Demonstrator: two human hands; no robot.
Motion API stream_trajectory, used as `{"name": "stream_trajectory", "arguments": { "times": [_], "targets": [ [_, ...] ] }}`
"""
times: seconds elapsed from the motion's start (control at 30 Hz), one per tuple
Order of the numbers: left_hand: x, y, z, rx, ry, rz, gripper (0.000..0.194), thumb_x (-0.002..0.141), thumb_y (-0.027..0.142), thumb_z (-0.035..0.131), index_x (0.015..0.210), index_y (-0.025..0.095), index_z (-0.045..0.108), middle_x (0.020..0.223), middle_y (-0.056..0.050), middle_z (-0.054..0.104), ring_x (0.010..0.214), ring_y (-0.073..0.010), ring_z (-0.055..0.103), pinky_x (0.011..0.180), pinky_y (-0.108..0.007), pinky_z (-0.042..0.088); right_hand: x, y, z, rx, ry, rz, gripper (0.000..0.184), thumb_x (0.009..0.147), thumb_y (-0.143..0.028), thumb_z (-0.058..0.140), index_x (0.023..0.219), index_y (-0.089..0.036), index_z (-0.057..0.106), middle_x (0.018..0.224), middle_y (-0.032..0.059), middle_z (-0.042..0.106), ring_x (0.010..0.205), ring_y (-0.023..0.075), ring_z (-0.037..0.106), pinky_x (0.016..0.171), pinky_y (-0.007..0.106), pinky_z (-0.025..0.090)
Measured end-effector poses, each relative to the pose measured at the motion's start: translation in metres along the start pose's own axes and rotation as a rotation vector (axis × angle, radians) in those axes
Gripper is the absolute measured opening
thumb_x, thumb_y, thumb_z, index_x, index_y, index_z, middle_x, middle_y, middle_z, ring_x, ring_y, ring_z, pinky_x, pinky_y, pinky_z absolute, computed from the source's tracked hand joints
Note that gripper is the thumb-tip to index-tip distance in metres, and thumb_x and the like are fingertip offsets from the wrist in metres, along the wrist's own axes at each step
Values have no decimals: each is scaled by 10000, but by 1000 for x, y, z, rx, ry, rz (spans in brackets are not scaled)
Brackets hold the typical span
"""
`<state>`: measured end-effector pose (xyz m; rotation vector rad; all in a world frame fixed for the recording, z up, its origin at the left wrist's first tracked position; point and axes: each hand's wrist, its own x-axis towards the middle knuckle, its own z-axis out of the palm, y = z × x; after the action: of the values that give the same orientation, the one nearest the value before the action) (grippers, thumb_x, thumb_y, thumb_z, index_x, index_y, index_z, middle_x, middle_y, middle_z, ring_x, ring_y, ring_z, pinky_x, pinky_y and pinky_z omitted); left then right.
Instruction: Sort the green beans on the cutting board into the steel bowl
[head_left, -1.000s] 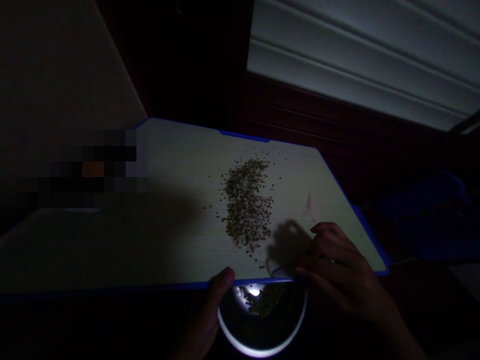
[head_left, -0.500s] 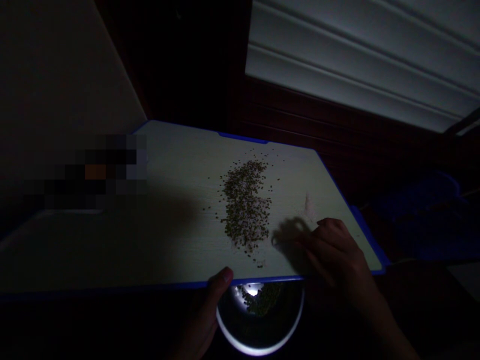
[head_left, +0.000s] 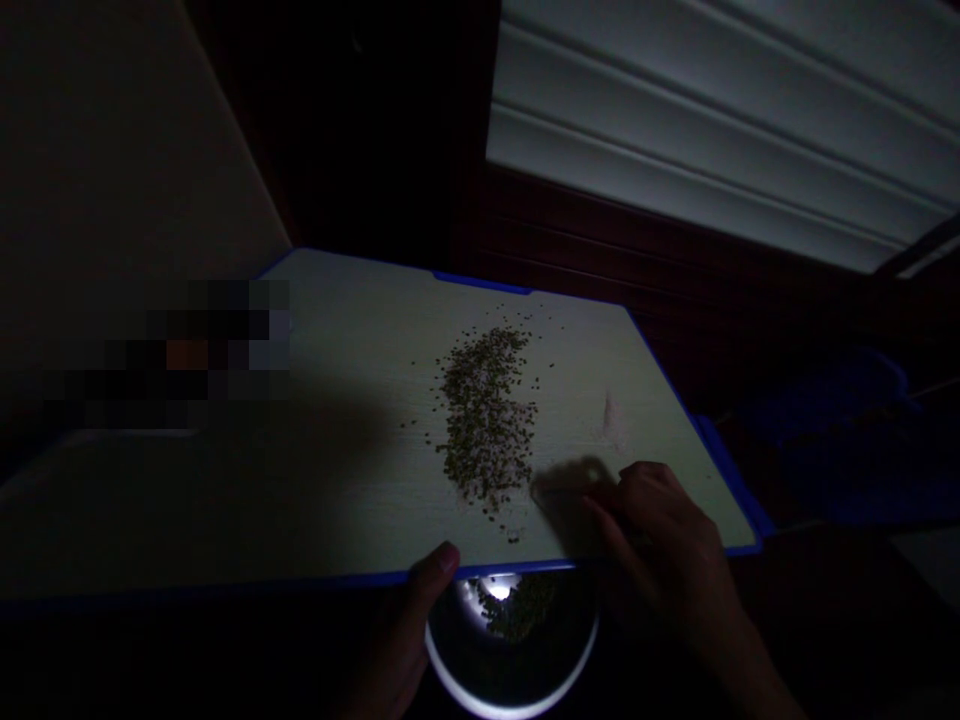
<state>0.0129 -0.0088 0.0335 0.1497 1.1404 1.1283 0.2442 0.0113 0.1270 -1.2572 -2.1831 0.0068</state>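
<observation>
A loose heap of small greenish beans (head_left: 484, 420), mixed with pale grains or powder, lies on a pale board (head_left: 360, 320) with a blue edge. My right hand (head_left: 660, 520) hovers over the front right of the board, thumb and index finger pinched together. Anything between those fingertips is too dark to make out. My left hand (head_left: 420, 610) lies against the left side of a shiny round bowl (head_left: 517, 711), its thumb over the board's front edge and its other fingers hidden. More green beans (head_left: 525, 605) sit inside the bowl, below the edge.
A small pale patch of powder (head_left: 611, 415) is on the board's right part. At the left a blurred-out object (head_left: 187, 355) covers some of the board. A dark wooden panel with white slats (head_left: 675, 130) stands behind, and a blue item (head_left: 832, 400) is at the right.
My right hand has shifted slightly left and down, nearer the front edge. The whole view has moved a little; the heap and my left hand look much the same.
</observation>
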Motion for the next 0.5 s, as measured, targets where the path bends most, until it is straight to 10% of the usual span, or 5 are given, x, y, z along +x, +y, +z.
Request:
{"name": "stream_trajectory", "arguments": {
  "times": [0.23,0.5],
  "targets": [
    [2,-1,-3,-7,-16,-22,353,672,310,884,976,167,777,1018,-98,855,1266,-387,663,1149,-498,461,11,-1,10,37,10,4,133,978,-139,569,939,-182,688,727,34,690,692,187,631,732,347,484],
    [2,-1,-4,-16,-20,-49,343,635,370,917,867,179,751,1019,-120,851,1229,-409,683,1140,-503,471,14,65,1,-175,49,275,259,968,-238,525,991,-146,766,931,139,803,816,269,726,741,396,525]
  ]
}}
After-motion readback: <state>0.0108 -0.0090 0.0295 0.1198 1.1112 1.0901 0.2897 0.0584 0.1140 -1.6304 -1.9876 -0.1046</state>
